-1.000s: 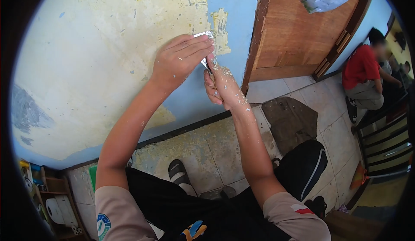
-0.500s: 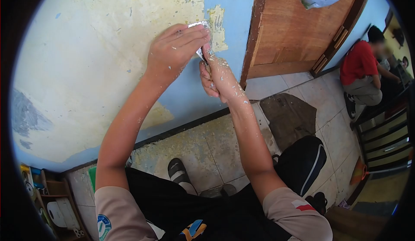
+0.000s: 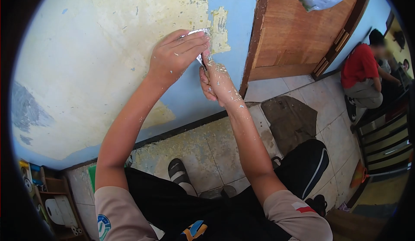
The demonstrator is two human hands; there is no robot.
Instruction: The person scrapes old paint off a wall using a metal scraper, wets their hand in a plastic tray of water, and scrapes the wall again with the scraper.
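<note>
We look down past two forearms at a wall (image 3: 99, 59) of pale blue paint, with a large patch stripped to cream. At 12 o'clock, against the right edge of that patch, is a metal scraper (image 3: 206, 30), its silvery blade partly covered by fingers. Our left hand (image 3: 173, 57), at 11 o'clock, lies over the blade, fingers stretched out straight and together. Our right hand (image 3: 219, 81), just above centre towards 1 o'clock, is curled around the handle, most of which it hides. Paint flakes cling to both hands, thickest on the right one and its wrist. Between 1 and 2 o'clock we see a brown wooden door (image 3: 285, 37); towards 3 o'clock, a dark cloth (image 3: 288, 122) on the tiled floor (image 3: 225, 150). Near the edge, between 2 and 3 o'clock, a person in a red shirt (image 3: 359, 70) crouches, well apart from us.
</note>
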